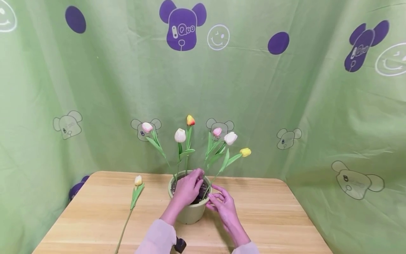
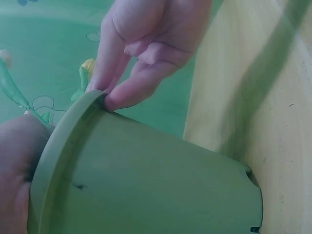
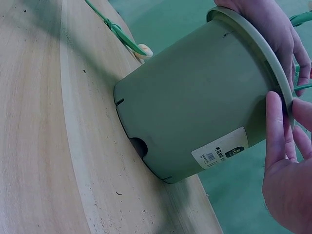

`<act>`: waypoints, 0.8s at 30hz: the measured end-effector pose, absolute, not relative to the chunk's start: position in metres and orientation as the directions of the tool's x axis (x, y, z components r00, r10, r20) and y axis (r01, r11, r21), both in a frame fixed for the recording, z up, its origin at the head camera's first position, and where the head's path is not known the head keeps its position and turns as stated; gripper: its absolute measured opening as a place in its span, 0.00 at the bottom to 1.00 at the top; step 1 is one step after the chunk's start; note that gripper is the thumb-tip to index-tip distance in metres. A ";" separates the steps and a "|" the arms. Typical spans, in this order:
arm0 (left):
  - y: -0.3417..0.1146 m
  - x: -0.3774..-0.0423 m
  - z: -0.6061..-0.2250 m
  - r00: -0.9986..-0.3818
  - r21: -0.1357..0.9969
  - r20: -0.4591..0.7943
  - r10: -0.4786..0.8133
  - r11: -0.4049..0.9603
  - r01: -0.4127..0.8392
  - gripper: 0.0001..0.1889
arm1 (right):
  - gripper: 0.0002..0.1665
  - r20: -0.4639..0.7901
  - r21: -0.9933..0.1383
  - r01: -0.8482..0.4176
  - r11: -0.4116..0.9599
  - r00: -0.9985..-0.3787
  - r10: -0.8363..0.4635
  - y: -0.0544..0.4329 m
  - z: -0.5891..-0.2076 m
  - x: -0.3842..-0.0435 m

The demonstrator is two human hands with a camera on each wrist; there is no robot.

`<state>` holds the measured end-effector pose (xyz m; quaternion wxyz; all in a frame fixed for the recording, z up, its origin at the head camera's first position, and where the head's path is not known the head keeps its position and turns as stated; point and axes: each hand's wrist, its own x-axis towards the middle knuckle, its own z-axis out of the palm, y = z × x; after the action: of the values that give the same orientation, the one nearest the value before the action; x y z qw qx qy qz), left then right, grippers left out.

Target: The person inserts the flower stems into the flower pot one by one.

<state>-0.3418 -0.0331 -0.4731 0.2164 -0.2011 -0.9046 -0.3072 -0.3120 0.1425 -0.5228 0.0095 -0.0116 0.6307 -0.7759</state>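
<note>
A green flower pot [image 1: 191, 214] stands upright on the table, holding dark soil [image 1: 199, 197] and several tulips, among them a white tulip [image 1: 180, 135], an orange-yellow tulip [image 1: 190, 120] and a yellow tulip [image 1: 245, 152]. My left hand [image 1: 188, 187] reaches over the near rim into the pot, beside the stems. Its fingertips are partly hidden, so what they touch or hold is unclear. With thumb and fingers on either side of the rim, my right hand [image 3: 292, 180] pinches the pot's right edge near the yellow tulip's stem.
Left of the pot, a loose cream-yellow tulip [image 1: 138, 180] lies on the wooden table [image 1: 263, 211]. A small black object [image 1: 180, 244] shows by the left sleeve. Green patterned cloth [image 1: 253, 88] hangs behind and on both sides. Dark crumbs dot the tabletop.
</note>
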 end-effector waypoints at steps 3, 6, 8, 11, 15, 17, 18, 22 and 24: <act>-0.033 -0.342 -0.472 -0.824 0.462 0.514 0.238 0.733 0.499 0.10 | 0.32 0.004 -0.979 0.002 -0.206 -1.000 -0.027 0.143 -0.522 -0.312; -0.033 -0.341 -0.472 -0.823 0.453 0.514 0.243 0.737 0.501 0.09 | 0.32 0.002 -0.978 0.004 -0.208 -1.000 -0.025 0.143 -0.522 -0.311; -0.032 -0.341 -0.472 -0.819 0.448 0.518 0.245 0.738 0.504 0.08 | 0.32 0.002 -0.978 0.004 -0.209 -1.000 -0.027 0.143 -0.522 -0.311; -0.032 -0.342 -0.472 -0.817 0.445 0.522 0.244 0.739 0.505 0.07 | 0.32 0.001 -0.976 0.005 -0.218 -1.000 -0.028 0.143 -0.521 -0.312; -0.033 -0.343 -0.473 -0.813 0.445 0.525 0.250 0.734 0.513 0.06 | 0.32 -0.002 -0.976 0.008 -0.217 -1.000 -0.029 0.143 -0.521 -0.312; -0.033 -0.343 -0.474 -0.811 0.444 0.527 0.255 0.731 0.518 0.06 | 0.32 -0.005 -0.977 0.011 -0.213 -1.000 -0.030 0.142 -0.521 -0.312; -0.033 -0.343 -0.475 -0.809 0.444 0.529 0.257 0.729 0.521 0.07 | 0.32 -0.006 -0.978 0.012 -0.210 -1.000 -0.030 0.142 -0.521 -0.312; -0.034 -0.342 -0.476 -0.798 0.440 0.549 0.249 0.725 0.530 0.09 | 0.32 -0.006 -0.980 0.012 -0.201 -0.999 -0.032 0.142 -0.521 -0.311; -0.034 -0.342 -0.476 -0.792 0.445 0.564 0.233 0.723 0.529 0.09 | 0.32 -0.003 -0.980 0.010 -0.201 -0.999 -0.032 0.142 -0.521 -0.311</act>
<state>-0.3420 -0.0339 -0.4755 0.2425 -0.2125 -0.8958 -0.3058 -0.3113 0.1422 -0.5211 0.0135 -0.0088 0.6320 -0.7748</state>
